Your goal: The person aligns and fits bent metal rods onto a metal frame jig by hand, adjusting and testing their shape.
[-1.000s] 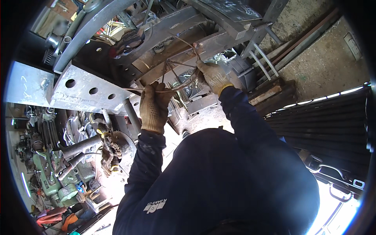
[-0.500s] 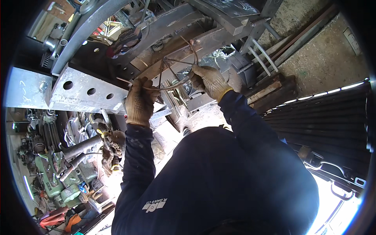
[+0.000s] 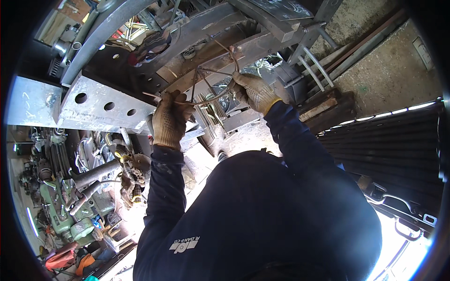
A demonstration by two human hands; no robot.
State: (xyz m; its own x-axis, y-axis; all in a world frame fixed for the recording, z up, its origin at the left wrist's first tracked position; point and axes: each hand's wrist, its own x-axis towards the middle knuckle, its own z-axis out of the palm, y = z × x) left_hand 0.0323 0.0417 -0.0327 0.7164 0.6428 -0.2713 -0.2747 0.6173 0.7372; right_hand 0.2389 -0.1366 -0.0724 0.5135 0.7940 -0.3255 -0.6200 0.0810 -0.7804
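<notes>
Bent rod [image 3: 215, 99]: spans between the two hands, in front of the steel beam [image 3: 265, 47]; its left tip juts past the left hand, and thinner bars [image 3: 211, 71] show beside its curve.
Left hand [image 3: 169, 121]: gloved, fingers closed around the rod; farther left than a second ago and a touch nearer the right hand than half a second ago.
Right hand [image 3: 254, 93]: gloved, fingers pinching the rod's curved part; almost where it was a second ago.
Gap between hands: wider than a second ago, with more of the rod in sight.
Rod tip: higher now than in the first frame, near the edge of the plate with holes [image 3: 93, 113].
Upright pipe: plain to see a second ago, now mostly covered by the left hand.
Pale can [image 3: 189, 53]: small, round, among the beams beyond the hands; its inside is too small to tell.
Dark boxy object [image 3: 289, 77]: right of the right hand, pale tangled material [image 3: 269, 61] just beside it; whether it is hollow, I cannot tell.
Thin rods [image 3: 212, 113]: bundled below the bent rod, between the hands.
</notes>
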